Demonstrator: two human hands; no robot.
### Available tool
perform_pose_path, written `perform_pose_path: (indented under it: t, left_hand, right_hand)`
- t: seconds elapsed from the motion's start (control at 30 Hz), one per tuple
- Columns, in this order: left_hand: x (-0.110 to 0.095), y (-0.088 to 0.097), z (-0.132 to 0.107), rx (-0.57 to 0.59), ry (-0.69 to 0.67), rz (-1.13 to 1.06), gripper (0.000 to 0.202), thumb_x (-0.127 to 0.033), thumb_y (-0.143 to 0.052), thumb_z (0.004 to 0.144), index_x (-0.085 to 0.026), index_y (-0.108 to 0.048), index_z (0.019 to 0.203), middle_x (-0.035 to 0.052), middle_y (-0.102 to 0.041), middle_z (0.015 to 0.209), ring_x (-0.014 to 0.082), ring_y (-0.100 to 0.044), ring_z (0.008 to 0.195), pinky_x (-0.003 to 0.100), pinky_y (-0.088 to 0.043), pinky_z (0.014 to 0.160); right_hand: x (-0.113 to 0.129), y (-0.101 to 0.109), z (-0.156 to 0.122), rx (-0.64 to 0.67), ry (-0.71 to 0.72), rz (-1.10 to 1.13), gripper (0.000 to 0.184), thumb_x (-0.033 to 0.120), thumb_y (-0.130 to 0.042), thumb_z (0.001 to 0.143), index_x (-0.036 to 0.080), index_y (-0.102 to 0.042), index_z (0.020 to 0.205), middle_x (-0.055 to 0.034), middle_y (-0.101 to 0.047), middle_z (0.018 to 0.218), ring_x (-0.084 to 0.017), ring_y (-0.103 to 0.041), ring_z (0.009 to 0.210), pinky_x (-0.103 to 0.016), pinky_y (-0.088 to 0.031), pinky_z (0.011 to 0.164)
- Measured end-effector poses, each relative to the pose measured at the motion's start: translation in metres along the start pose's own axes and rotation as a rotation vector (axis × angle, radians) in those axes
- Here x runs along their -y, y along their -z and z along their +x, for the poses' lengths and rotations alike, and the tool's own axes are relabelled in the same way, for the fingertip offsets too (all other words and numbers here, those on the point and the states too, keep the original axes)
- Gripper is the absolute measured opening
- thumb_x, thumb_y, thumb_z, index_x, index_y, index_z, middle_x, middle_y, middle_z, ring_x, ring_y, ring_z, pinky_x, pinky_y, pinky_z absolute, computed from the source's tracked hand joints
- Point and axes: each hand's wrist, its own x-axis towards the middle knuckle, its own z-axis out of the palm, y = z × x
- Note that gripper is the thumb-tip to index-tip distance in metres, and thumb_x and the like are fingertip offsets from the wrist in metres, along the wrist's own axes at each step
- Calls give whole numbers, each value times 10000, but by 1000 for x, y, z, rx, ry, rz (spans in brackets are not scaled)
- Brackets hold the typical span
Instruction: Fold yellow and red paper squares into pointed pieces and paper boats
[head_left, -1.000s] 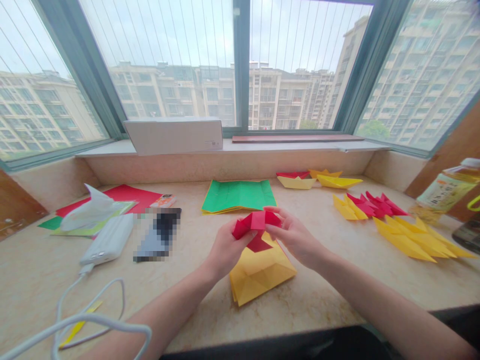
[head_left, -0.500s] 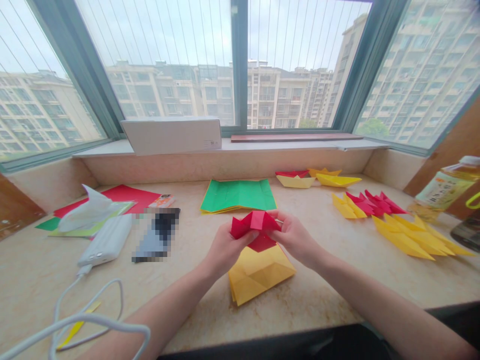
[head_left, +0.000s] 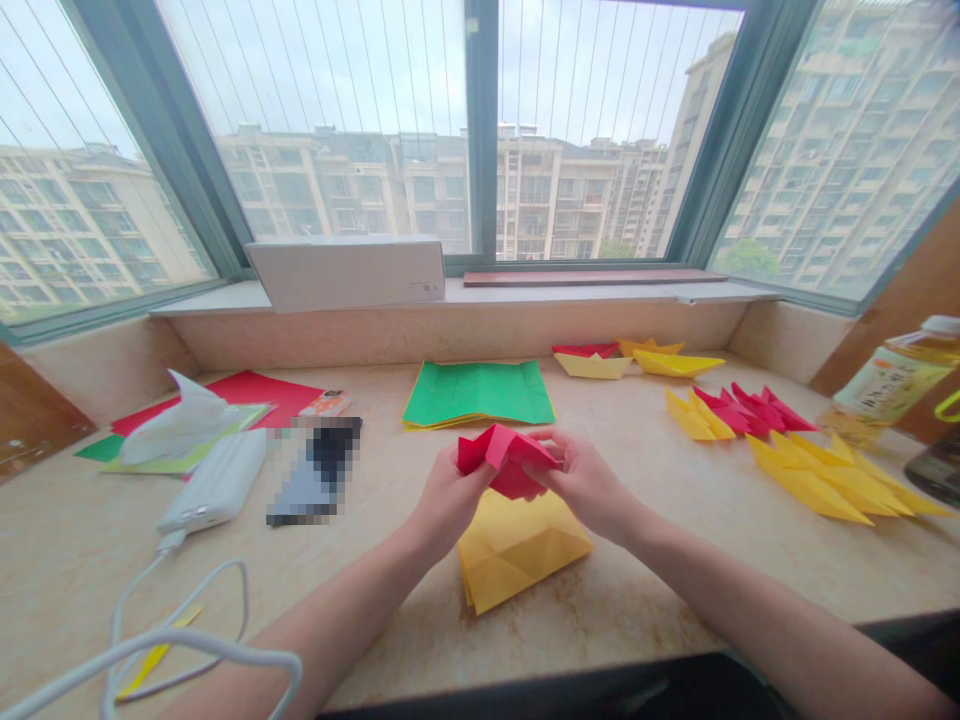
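A partly folded piece of red origami paper (head_left: 501, 450) is held up between both hands, its flaps raised in points. My left hand (head_left: 452, 500) grips its left side, thumb on the near face. On the right side, my right hand (head_left: 589, 480) pinches the paper, with some fingers hidden behind it. Just below lies a creased sheet of yellow paper (head_left: 521, 550) on the counter (head_left: 645, 600). Beyond the hands rests a stack of folded paper with a green sheet (head_left: 480, 392) on top.
Finished paper boats (head_left: 679, 364) stand at the back right. Several folded yellow pieces (head_left: 832, 475) and red pieces (head_left: 750, 408) lie at right, near a bottle (head_left: 892, 375). Left are a power bank (head_left: 217, 485) with a white cable (head_left: 247, 650), a blurred dark object (head_left: 322, 470) and tissues (head_left: 176, 420).
The red paper has turned and tilted slightly between my hands, and its top fold now comes to a point. My right thumb has moved inward over its near face.
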Motion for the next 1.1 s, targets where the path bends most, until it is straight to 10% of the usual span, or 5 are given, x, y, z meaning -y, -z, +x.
perform_pose_path:
  t: [0.83, 1.1]
  left_hand:
    - [9, 6, 3, -151, -12, -1, 522, -531, -718, 802, -118, -670, 1117, 102, -770, 882, 228, -732, 739, 316, -586, 680]
    - [9, 5, 4, -145, -61, -41, 461, -462, -675, 850, -129, -679, 1169, 114, -754, 1041, 226, -719, 873, 287, -571, 763]
  right_hand:
    - [-14, 14, 7, -96, 109, -304, 288, 351, -650, 867, 198, -628, 1110, -84, -715, 1016, -230, -677, 897, -336, -549, 724]
    - [-6, 8, 4, -50, 104, 19, 267, 405, -648, 866, 261, -503, 1038, -16, -699, 888, -189, -650, 746, -299, -506, 641]
